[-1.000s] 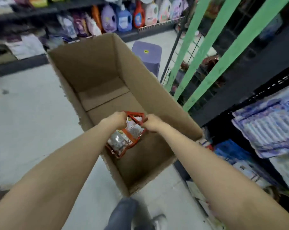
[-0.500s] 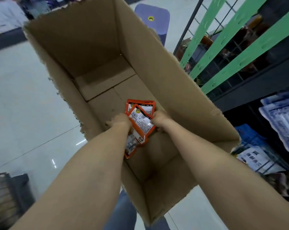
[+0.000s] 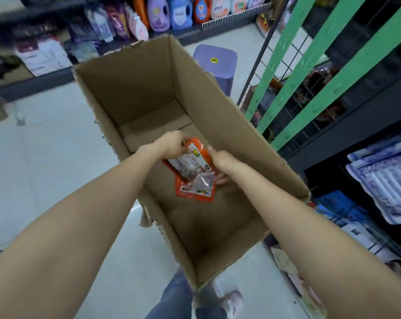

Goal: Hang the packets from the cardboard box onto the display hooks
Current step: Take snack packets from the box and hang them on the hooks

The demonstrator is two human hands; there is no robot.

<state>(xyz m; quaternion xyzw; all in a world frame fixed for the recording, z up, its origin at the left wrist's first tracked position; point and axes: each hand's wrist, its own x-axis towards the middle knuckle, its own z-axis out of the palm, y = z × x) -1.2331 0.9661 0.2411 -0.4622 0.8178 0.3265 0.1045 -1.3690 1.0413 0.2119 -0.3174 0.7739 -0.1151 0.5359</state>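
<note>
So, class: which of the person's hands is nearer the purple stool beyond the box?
The right. The right hand sits on the side of the packets toward the purple stool; the left hand grips them on the far side.

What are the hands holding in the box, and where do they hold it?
Orange packets. The left hand grips their top end; the right hand holds their right side, fingers underneath, inside the cardboard box.
</note>
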